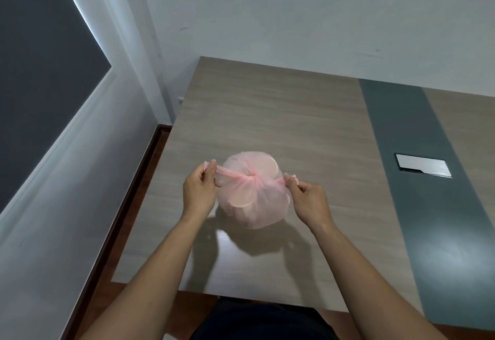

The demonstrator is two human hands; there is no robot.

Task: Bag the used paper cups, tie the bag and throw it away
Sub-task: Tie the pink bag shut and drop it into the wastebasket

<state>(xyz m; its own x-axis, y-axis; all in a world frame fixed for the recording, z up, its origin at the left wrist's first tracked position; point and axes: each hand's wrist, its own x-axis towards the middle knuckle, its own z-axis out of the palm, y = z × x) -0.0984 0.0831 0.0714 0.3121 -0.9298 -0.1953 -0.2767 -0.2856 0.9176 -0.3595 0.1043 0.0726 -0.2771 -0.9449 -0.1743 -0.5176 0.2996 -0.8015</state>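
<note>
Over the left half of the wood-grain table [267, 114], towards its near edge: a pink translucent bag [254, 205], rounded and full, with pale round cups [263, 167] showing through the film. Cannot tell whether resting on the table or held just above it. Gathered at the top into a knot [253, 178], with two twisted tails stretched sideways from it. Left tail [222, 172] pinched between thumb and forefinger of the left hand [199, 192], other fingers curled in. Right tail [290, 178] pinched the same way by the right hand [309, 200], fingers closed on the plastic. On the table's right half, well apart from the bag: a grey strip [417, 130] with a silver plate [423, 166] set into it.
</note>
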